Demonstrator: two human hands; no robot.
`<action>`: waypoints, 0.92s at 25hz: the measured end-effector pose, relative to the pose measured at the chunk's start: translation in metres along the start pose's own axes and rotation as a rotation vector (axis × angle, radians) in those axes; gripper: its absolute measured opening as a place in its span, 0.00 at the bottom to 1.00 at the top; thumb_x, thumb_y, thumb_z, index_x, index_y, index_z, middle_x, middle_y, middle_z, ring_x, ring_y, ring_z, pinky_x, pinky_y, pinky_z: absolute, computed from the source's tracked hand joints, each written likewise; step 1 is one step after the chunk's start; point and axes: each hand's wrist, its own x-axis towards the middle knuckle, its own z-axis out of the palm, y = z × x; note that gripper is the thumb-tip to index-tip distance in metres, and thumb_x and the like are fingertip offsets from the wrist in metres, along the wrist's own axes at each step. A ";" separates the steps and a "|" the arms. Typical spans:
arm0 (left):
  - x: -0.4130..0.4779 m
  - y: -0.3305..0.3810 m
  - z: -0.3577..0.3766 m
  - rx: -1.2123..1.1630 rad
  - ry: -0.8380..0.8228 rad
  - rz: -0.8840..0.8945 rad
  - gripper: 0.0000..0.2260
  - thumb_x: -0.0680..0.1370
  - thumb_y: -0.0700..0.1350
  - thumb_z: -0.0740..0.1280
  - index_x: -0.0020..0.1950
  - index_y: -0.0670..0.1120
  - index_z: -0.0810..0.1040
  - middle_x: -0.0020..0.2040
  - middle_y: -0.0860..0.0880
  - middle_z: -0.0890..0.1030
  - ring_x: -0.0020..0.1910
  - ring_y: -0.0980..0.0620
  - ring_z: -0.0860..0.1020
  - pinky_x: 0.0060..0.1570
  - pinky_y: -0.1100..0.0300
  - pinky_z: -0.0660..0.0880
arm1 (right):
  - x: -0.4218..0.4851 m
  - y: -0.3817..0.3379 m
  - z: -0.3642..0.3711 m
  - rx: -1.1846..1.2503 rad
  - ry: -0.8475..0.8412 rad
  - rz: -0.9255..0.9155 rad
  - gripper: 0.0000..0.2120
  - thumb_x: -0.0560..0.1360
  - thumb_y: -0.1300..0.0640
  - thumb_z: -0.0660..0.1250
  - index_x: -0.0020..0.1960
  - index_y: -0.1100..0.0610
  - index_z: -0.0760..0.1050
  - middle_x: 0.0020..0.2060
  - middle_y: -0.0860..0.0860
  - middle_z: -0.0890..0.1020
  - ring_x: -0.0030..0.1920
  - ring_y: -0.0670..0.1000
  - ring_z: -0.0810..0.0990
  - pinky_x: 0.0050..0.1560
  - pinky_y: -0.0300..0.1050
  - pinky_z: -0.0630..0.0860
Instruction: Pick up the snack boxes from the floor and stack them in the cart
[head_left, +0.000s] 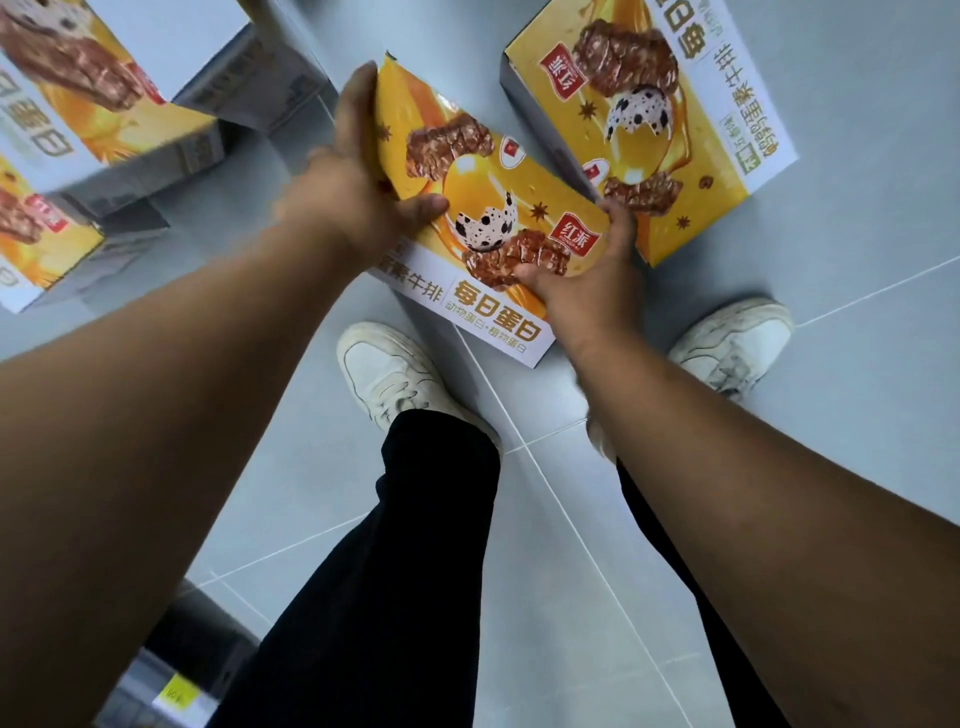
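Note:
A yellow and white snack box (483, 208) with pictures of a speckled egg and brown meat pieces is gripped by both hands just above the grey tiled floor. My left hand (358, 171) clasps its left edge with the thumb on top. On the box's right edge sits my right hand (587, 275), thumb over the printed face. A second box of the same kind (691, 130) lies flat on the floor at the upper right. No cart can be made out for certain.
Several more snack boxes (83, 130) lie stacked and tilted at the upper left. My white shoes (395, 374) and black trouser legs stand on the tiles (857, 415) below the held box. A dark object with a yellow label (179, 693) shows at the bottom left.

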 end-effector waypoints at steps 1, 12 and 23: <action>-0.010 0.004 -0.011 0.021 0.011 0.000 0.46 0.69 0.62 0.73 0.75 0.65 0.43 0.68 0.40 0.71 0.61 0.36 0.75 0.60 0.43 0.72 | -0.008 -0.008 -0.009 -0.020 -0.006 -0.030 0.42 0.66 0.52 0.78 0.73 0.45 0.58 0.61 0.50 0.77 0.55 0.50 0.77 0.56 0.48 0.76; -0.159 0.125 -0.214 -0.131 0.293 0.041 0.47 0.67 0.69 0.69 0.74 0.66 0.39 0.66 0.44 0.75 0.58 0.37 0.77 0.55 0.42 0.74 | -0.137 -0.209 -0.193 -0.240 0.014 -0.396 0.42 0.65 0.47 0.79 0.71 0.44 0.58 0.56 0.48 0.80 0.51 0.52 0.79 0.49 0.43 0.72; -0.370 0.295 -0.468 0.087 0.633 0.242 0.45 0.67 0.72 0.65 0.75 0.59 0.46 0.51 0.40 0.81 0.49 0.36 0.80 0.41 0.50 0.71 | -0.352 -0.412 -0.430 -0.398 0.175 -0.707 0.43 0.65 0.45 0.78 0.72 0.48 0.57 0.57 0.57 0.79 0.56 0.61 0.77 0.48 0.47 0.68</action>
